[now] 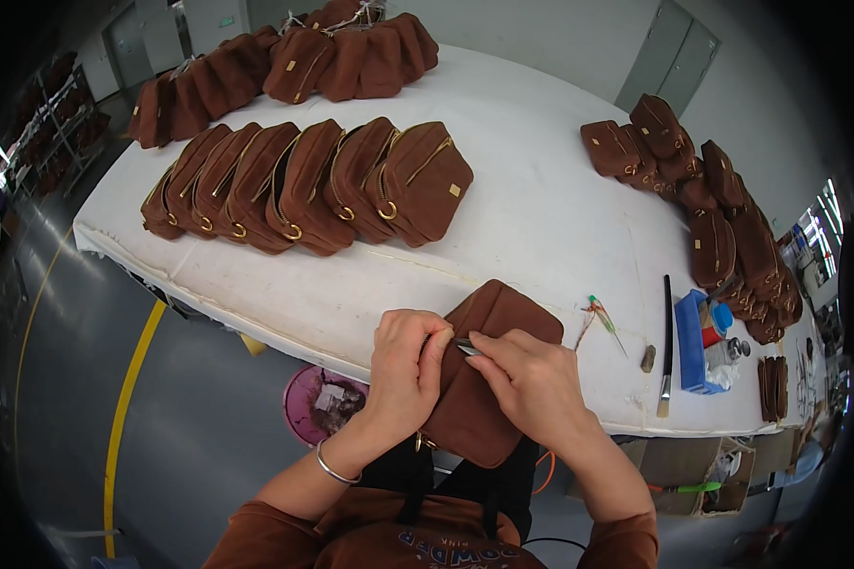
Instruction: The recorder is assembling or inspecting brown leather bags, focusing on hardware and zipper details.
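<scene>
A brown bag (484, 417) rests at the table's near edge, partly over my lap, with gold-coloured metal hardware at its lower left. My left hand (406, 356) is closed in a pinch over the bag's left side; whatever its fingertips grip is too small to make out. Close against those fingertips, my right hand (533, 379) holds a small metal tool (465, 347) with a pointed, shiny end. It looks like thread snips, though the fingers cover most of it. The tool's tip is at the bag's surface.
Finished-looking brown bags (294, 180) stand in a row at the left, and more bags (731, 218) are piled at the right. Near my right lie an awl (605, 321), a long brush (667, 351) and a blue tray (693, 341). A pink bin (302, 406) stands below the table.
</scene>
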{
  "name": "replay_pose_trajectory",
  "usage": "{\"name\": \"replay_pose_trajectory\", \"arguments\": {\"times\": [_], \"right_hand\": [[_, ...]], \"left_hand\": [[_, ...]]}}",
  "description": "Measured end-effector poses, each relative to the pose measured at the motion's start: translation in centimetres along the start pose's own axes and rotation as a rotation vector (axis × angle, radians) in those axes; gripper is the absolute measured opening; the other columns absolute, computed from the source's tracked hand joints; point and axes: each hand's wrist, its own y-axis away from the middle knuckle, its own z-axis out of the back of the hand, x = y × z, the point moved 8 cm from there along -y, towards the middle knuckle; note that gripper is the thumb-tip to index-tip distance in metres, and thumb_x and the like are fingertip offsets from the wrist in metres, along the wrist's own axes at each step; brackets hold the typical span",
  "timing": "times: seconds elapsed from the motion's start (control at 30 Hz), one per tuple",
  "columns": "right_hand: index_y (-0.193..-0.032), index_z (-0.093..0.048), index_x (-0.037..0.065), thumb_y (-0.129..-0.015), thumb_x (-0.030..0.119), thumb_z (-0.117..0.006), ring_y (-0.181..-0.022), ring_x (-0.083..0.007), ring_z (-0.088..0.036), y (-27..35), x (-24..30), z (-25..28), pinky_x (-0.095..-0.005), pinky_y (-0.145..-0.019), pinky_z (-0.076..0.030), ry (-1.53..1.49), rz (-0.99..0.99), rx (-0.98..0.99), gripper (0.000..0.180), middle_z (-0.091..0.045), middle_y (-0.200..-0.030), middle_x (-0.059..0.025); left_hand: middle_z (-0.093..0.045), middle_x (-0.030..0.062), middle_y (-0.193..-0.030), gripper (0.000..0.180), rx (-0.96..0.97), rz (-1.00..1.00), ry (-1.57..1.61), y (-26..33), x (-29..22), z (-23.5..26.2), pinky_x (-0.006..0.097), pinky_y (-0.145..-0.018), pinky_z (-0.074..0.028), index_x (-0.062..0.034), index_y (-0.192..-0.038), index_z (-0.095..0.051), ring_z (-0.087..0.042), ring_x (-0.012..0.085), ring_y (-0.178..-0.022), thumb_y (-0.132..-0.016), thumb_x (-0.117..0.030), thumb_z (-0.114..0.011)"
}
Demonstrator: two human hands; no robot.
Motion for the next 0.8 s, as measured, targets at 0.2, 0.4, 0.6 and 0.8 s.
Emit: {"name": "replay_pose_trajectory", "arguments": {"times": [0.2,0.4,0.6,0.8], "right_hand": [[-0.100,-0.070,0.005,-0.083,0.018,-0.070,-0.061,-0.0242,-0.063,-0.3,0.9,0.2,-0.0372,-0.049,-0.048,0.106,0.064,0.003,0.021,-0.060,-0.071,-0.0067],[-0.093,-0.068,0.003,-0.081,0.013,-0.069,-0.062,-0.0229,-0.064,-0.7,2.1,0.4,-0.0353,-0.049,-0.049,0.227,0.100,0.053,0.016,-0.058,-0.070,-0.0077],[-0.091,-0.067,0.004,-0.076,0.009,-0.068,-0.062,-0.0241,-0.064,-1.0,2.4,-0.1,-0.0364,-0.049,-0.048,0.276,0.091,0.117,0.015,-0.059,-0.070,-0.0082],[-0.092,-0.067,0.005,-0.076,0.008,-0.068,-0.063,-0.0242,-0.064,-0.9,2.1,-0.6,-0.0371,-0.050,-0.049,0.262,0.069,0.130,0.016,-0.059,-0.071,-0.0084]], "left_hand": [[-0.064,0.0117,-0.095,0.003,-0.005,-0.029,-0.056,-0.1,-0.4,0.1,0.036,-0.081,-0.045,-0.0027,-0.094,-0.058,-0.056,0.0289,-0.091,-0.092,-0.004,-0.059],[-0.064,0.0112,-0.095,0.003,-0.003,-0.042,-0.082,-0.2,-0.6,0.1,0.036,-0.081,-0.045,-0.0033,-0.094,-0.058,-0.056,0.0291,-0.091,-0.091,-0.003,-0.059],[-0.064,0.0112,-0.094,0.005,-0.006,-0.072,-0.097,-0.1,-0.8,0.1,0.036,-0.081,-0.045,-0.0036,-0.094,-0.058,-0.056,0.0302,-0.090,-0.090,-0.002,-0.061],[-0.063,0.0109,-0.093,0.006,0.016,-0.077,-0.110,-0.3,-1.1,0.1,0.037,-0.081,-0.045,-0.0038,-0.094,-0.058,-0.056,0.0305,-0.090,-0.090,-0.002,-0.060]]}}
